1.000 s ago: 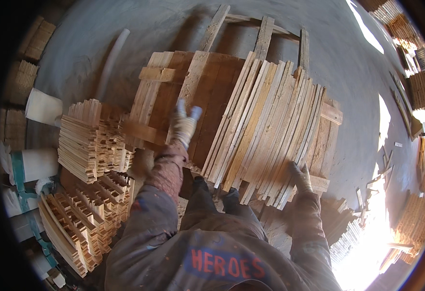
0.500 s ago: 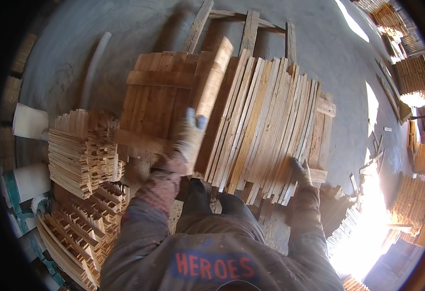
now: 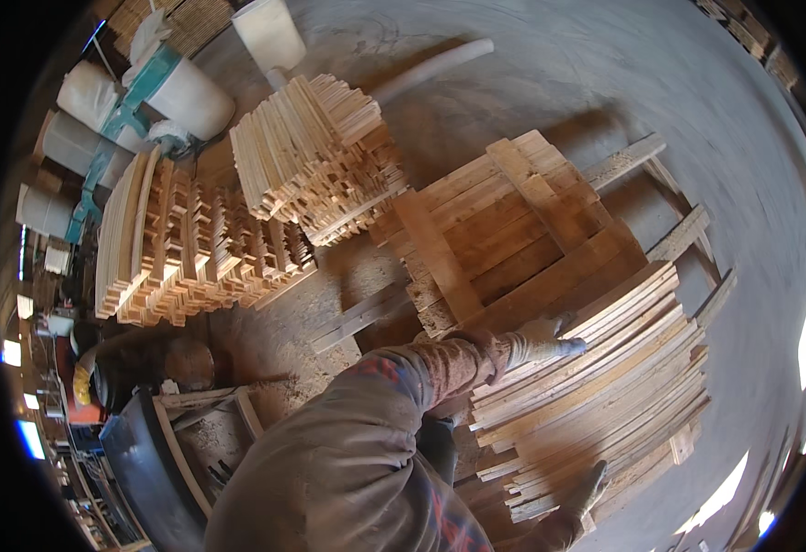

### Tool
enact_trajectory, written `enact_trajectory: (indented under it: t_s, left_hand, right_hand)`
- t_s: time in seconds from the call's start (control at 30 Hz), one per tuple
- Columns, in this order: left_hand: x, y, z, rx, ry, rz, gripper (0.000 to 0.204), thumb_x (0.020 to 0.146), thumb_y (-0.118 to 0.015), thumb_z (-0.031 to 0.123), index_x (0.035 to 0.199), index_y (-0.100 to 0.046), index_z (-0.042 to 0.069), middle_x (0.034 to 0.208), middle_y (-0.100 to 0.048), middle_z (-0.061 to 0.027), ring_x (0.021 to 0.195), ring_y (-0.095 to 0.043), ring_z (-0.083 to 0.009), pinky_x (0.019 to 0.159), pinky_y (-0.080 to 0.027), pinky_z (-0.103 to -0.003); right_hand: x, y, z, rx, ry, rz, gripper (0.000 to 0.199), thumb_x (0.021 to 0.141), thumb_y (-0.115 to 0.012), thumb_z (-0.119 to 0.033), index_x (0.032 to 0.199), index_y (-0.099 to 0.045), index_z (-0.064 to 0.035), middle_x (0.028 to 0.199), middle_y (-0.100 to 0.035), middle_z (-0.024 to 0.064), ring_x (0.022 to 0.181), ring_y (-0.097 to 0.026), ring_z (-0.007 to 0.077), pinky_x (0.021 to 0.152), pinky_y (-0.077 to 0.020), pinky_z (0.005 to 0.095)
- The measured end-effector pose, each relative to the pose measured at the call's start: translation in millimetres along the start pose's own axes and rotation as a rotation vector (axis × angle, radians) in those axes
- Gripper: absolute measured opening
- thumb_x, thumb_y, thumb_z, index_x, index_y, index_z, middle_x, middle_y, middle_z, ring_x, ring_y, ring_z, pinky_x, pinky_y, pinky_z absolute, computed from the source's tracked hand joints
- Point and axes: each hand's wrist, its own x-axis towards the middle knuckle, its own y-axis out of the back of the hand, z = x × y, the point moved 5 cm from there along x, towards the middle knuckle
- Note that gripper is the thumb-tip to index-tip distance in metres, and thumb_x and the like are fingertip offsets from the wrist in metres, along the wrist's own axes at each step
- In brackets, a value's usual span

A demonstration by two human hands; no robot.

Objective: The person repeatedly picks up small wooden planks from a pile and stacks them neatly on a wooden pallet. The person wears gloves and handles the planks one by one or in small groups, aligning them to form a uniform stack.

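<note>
- Grey floor extends beyond the wooden panel.
- Row of boards adjoins panel's bare part.
- Left hand, unclenched, touches row's panel side.
- Right hand, loosely opened, touches side away from panel.

Over the boarded panel, free room is lying for a hand to pass, while 2 cross battens are standing proud of its boards. The row of slats is blocking the space between the left hand and the right hand. At the far side, 3 beams are jutting out over the floor. Between the panel and the nearer stack, a gap is running, partly barred by 1 low beam. Another stack is crowding the panel's left corner.
</note>
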Motion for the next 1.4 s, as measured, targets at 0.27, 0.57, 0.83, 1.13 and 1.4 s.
enact_trajectory:
  t_s: [0.27, 0.57, 0.83, 1.13, 1.4]
  left_hand:
    - [-5.4, -0.2, 45.6, -0.004, 0.117, -0.188, 0.092, 0.071, -0.092, 0.046, 0.143, -0.056, 0.003, 0.138, -0.063, -0.0221, 0.130, -0.056, -0.0343, 0.109, -0.045, -0.042]
    - [-32.8, -18.1, 19.1, -0.180, 0.099, -0.209, 0.063, 0.062, -0.094, 0.039, 0.108, -0.079, 0.000, 0.114, -0.075, -0.0191, 0.105, -0.068, -0.0291, 0.088, -0.053, -0.040]
    - [-151.6, 36.0, 15.1, -0.382, -0.016, -0.022, 0.074, 0.070, -0.092, 0.026, 0.134, -0.062, 0.004, 0.116, -0.075, -0.0141, 0.108, -0.069, -0.0222, 0.094, -0.055, -0.035]
    - [-332.4, 256.1, 5.1, -0.488, -0.239, 0.529, 0.133, 0.067, -0.097, 0.018, 0.162, -0.006, 0.000, 0.143, -0.054, -0.0218, 0.129, -0.053, -0.0252, 0.107, -0.049, -0.037]
    - [-586.1, 474.8, -46.3, -0.826, -0.289, 0.954, 0.129, 0.080, -0.088, 0.008, 0.163, 0.011, 0.008, 0.141, -0.054, -0.0310, 0.115, -0.066, -0.0326, 0.094, -0.059, -0.041]
  right_hand:
    - [-24.2, -1.5, -49.8, 0.366, -0.283, -0.255, 0.092, 0.096, -0.057, -0.062, 0.161, -0.027, -0.0057, 0.165, -0.027, 0.0168, 0.149, -0.030, 0.0328, 0.121, -0.0257, 0.0513]
    - [-50.0, -35.0, -78.2, 0.154, -0.160, -0.300, 0.086, 0.093, -0.061, -0.050, 0.159, -0.031, -0.0044, 0.158, -0.035, 0.0170, 0.141, -0.038, 0.0326, 0.116, -0.0323, 0.0497]
    - [-89.3, -133.6, -134.6, -0.025, -0.043, -0.523, 0.082, 0.090, -0.064, -0.040, 0.156, -0.034, -0.0033, 0.151, -0.043, 0.0172, 0.135, -0.045, 0.0324, 0.112, -0.0382, 0.0483]
    - [-185.8, -379.6, -182.9, -0.284, 0.095, -0.929, 0.078, 0.087, -0.068, -0.028, 0.154, -0.038, -0.0021, 0.143, -0.051, 0.0174, 0.128, -0.053, 0.0322, 0.107, -0.0448, 0.0467]
    - [-341.6, -697.9, -199.6, -0.521, 0.269, -1.398, 0.076, 0.084, -0.071, -0.017, 0.152, -0.041, -0.0010, 0.137, -0.059, 0.0176, 0.122, -0.060, 0.0321, 0.102, -0.0507, 0.0453]
